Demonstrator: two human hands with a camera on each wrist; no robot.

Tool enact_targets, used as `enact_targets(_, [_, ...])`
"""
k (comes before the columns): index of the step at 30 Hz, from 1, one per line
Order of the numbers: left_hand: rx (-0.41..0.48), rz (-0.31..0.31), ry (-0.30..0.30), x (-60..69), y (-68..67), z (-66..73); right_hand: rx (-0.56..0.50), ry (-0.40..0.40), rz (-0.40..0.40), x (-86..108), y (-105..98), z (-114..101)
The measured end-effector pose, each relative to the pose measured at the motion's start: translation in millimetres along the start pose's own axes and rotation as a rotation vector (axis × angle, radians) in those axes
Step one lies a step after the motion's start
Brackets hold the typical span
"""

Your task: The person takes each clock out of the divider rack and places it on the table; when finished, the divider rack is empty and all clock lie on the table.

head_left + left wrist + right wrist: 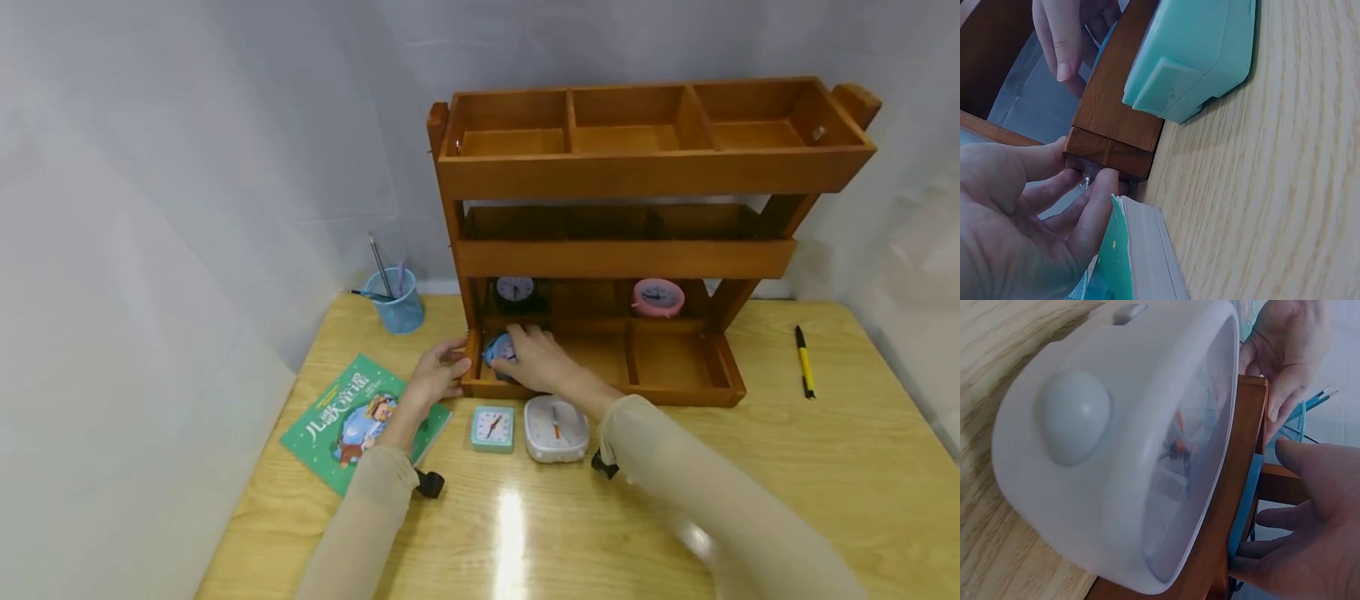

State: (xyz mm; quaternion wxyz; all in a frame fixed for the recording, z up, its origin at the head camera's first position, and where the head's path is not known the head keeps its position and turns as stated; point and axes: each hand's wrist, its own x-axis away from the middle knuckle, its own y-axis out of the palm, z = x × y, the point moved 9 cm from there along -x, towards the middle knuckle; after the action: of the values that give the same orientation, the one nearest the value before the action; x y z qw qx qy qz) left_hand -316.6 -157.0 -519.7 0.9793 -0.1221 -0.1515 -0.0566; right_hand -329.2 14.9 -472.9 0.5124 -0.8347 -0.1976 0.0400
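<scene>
My right hand (543, 362) curved, half-open, its thumb and fingers about the blue clock (501, 347) in the rack's (622, 260) front left compartment (517, 389); my left hand (437, 372) pinched the rack's end (1110, 147). Judged sound — a braced rack, light grip and squarely set clock suited this fit.

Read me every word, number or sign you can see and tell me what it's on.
"儿歌童谣": on the book.
Smaller cover lettering: too small to read.
Dials of teal clock, white clock, blue clock, black clock, pink clock: too small or blurred.
</scene>
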Motion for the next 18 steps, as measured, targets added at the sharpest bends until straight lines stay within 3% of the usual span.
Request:
enact_targets(9, [-0.002, -0.002, -0.002, 0.5, -1.0, -2.0, 0.042, 0.031, -0.05, -6.6, 0.7, -1.9])
enact_targets(18, [-0.02, 0.0, 0.013, 1.2, -0.2, -1.3, 0.064, 0.13, -0.119, -13.4, 7.3, 3.9])
